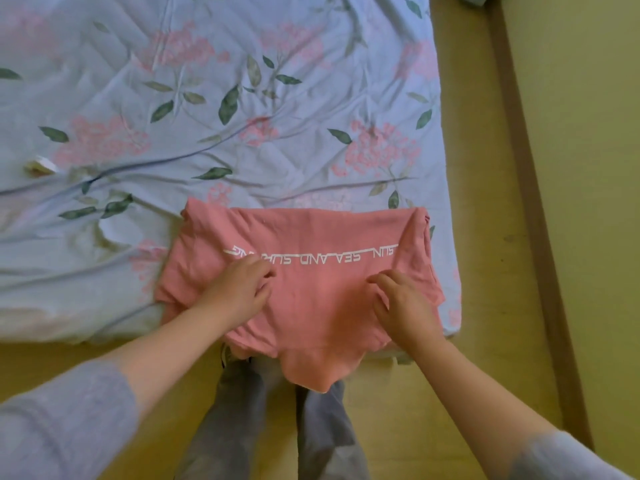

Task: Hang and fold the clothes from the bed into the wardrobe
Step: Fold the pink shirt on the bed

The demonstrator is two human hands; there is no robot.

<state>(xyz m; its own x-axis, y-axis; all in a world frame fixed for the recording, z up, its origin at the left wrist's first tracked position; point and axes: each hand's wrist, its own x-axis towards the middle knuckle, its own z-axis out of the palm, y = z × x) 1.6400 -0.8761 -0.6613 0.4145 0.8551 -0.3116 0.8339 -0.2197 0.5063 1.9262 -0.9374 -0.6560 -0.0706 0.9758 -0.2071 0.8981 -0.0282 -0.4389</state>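
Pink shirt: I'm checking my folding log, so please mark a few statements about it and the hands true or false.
1. The left hand and right hand are both on the shirt. True.
2. Its lettering is black. False: it is white.
3. The shirt is on a floral bed. True.
4. The shirt lies wholly on the bed. False: its near edge hangs over the bed's edge.

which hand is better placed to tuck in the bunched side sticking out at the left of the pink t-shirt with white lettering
Left. The left hand holds the pink t-shirt just beside that bunched side; the right hand holds the opposite half and would have to cross.
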